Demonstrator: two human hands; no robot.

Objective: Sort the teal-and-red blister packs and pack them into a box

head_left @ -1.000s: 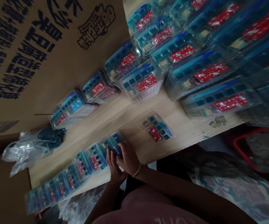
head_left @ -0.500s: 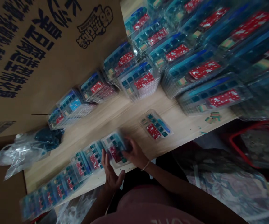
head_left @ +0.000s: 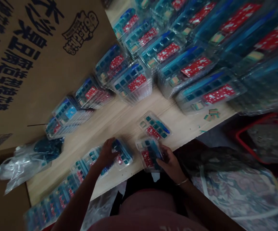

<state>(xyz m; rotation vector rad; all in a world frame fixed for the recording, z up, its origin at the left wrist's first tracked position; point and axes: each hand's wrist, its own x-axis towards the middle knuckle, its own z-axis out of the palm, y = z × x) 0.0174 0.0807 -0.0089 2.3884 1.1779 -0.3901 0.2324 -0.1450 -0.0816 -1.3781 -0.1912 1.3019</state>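
Note:
My right hand [head_left: 171, 163] grips the right side of a clear plastic case [head_left: 148, 155] holding dark teal squares and a red card with white marks. This case is tilted above the table's front edge. My left hand [head_left: 107, 153] is closed on the left side of another such case [head_left: 123, 153], which sits at the right end of a front row of cases. Its fingertips rest over the case's top, and part of the grip is hidden. Just behind the right hand's case lies a single flat case [head_left: 155, 125] with a blue stick-shaped piece along one side.
Stacks of similar cases [head_left: 198, 67] fill the table's back and right. A large printed cardboard box [head_left: 33, 64] stands at the left, near a clear plastic bag [head_left: 23, 160]. Small striped pieces [head_left: 211, 115] lie at the right. A red-rimmed container [head_left: 247, 154] sits beyond the edge.
My right hand has moved right with a case, away from the front row. My left hand has shifted from beside that case onto another at the row's end. The view has turned slightly.

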